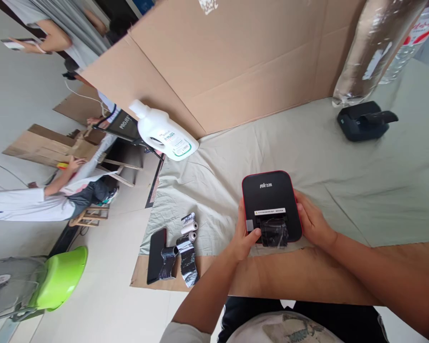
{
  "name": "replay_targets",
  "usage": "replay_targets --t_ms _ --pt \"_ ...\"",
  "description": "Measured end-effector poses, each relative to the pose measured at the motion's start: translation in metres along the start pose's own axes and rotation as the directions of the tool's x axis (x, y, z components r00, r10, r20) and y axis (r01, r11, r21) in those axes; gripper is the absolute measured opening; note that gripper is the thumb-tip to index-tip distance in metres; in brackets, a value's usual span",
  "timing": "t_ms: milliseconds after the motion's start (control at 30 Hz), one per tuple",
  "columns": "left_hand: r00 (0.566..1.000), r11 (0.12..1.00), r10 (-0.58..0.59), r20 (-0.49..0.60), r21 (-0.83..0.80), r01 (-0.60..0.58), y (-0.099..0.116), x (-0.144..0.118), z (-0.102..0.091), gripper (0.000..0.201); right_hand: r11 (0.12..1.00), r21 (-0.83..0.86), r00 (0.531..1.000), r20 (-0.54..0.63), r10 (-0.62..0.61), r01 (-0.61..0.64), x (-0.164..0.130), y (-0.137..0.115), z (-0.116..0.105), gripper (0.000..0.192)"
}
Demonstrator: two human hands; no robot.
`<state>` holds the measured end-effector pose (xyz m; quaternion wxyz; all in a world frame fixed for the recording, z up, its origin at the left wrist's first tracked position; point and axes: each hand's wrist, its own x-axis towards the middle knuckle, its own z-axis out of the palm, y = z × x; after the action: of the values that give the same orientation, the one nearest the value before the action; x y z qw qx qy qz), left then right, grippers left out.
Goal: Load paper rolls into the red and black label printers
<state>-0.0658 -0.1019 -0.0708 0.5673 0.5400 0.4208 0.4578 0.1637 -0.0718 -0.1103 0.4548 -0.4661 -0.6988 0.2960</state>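
A small black printer (pixel 270 202) with a red rim and a white label lies on the pale cloth (pixel 343 171) near the table's front edge. My left hand (pixel 245 236) grips its left side, thumb resting on the front by a crinkled black plastic wrap (pixel 274 233). My right hand (pixel 312 221) holds its right side.
To the left lie a black flat piece (pixel 156 255), crumpled black wrap (pixel 186 259) and small white paper rolls (pixel 189 226). A white bottle (pixel 164 133) lies by an upright cardboard sheet (pixel 236 57). A second black device (pixel 364 120) sits far right. People sit on the floor at left.
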Motion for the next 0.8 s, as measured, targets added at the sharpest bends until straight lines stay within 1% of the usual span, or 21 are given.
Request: replay_targets --t_ms 67,100,133,167,233,267,333,400,467,533,633,667,733,800 --pt "0.992 0.992 -0.013 -0.124 -0.123 -0.003 -0.001 0.002 -0.013 0.082 0.998 -0.03 0.991 0.12 -0.053 0.057 -0.005 -0.001 0.004 0.058" --pt "0.978 0.982 -0.028 -0.207 -0.186 -0.012 -0.002 0.006 -0.022 0.077 0.994 -0.063 0.976 0.2 -0.08 0.095 -0.006 -0.002 0.007 0.064" --pt "0.955 0.969 -0.052 -0.292 -0.244 -0.022 -0.003 0.014 -0.033 0.069 0.985 -0.103 0.951 0.291 -0.105 0.14 -0.007 -0.002 0.009 0.069" --pt "0.926 0.956 -0.084 -0.369 -0.293 -0.03 -0.003 0.024 -0.045 0.061 0.971 -0.145 0.916 0.382 -0.123 0.191 -0.007 -0.003 0.012 0.072" --pt "0.862 0.932 -0.141 -0.487 -0.359 -0.051 0.001 0.052 -0.073 0.046 0.937 -0.22 0.844 0.522 -0.123 0.272 -0.007 -0.005 0.015 0.068" --pt "0.831 0.924 -0.152 -0.535 -0.376 -0.073 0.005 0.068 -0.088 0.04 0.922 -0.251 0.819 0.563 -0.107 0.293 -0.007 -0.006 0.017 0.064" --pt "0.77 0.915 -0.148 -0.62 -0.382 -0.131 0.017 0.104 -0.119 0.028 0.906 -0.299 0.799 0.598 -0.067 0.299 -0.006 -0.008 0.017 0.059" --pt "0.715 0.912 -0.168 -0.679 -0.383 -0.15 0.031 0.137 -0.148 0.022 0.9 -0.322 0.794 0.607 -0.043 0.294 -0.005 -0.009 0.017 0.057" --pt "0.657 0.921 -0.209 -0.725 -0.372 -0.117 0.043 0.165 -0.174 0.02 0.899 -0.329 0.791 0.612 -0.032 0.29 -0.005 -0.01 0.016 0.056" --pt "0.597 0.932 -0.245 -0.764 -0.355 -0.072 0.052 0.183 -0.195 0.018 0.903 -0.325 0.788 0.615 -0.023 0.279 -0.004 -0.01 0.016 0.056" --pt "0.533 0.947 -0.27 -0.802 -0.321 -0.005 0.056 0.196 -0.219 0.017 0.915 -0.312 0.789 0.615 -0.013 0.258 -0.004 -0.011 0.015 0.053" --pt "0.513 0.96 -0.251 -0.821 -0.28 0.023 0.056 0.198 -0.225 0.018 0.917 -0.307 0.79 0.613 -0.014 0.254 -0.004 -0.011 0.015 0.052" --pt "0.477 0.988 -0.153 -0.865 -0.132 0.078 0.054 0.197 -0.235 0.02 0.92 -0.297 0.794 0.607 -0.024 0.255 -0.004 -0.011 0.016 0.051" --pt "0.471 0.994 -0.009 -0.882 0.041 0.097 0.052 0.193 -0.239 0.019 0.921 -0.287 0.8 0.599 -0.042 0.262 -0.005 -0.011 0.016 0.051"
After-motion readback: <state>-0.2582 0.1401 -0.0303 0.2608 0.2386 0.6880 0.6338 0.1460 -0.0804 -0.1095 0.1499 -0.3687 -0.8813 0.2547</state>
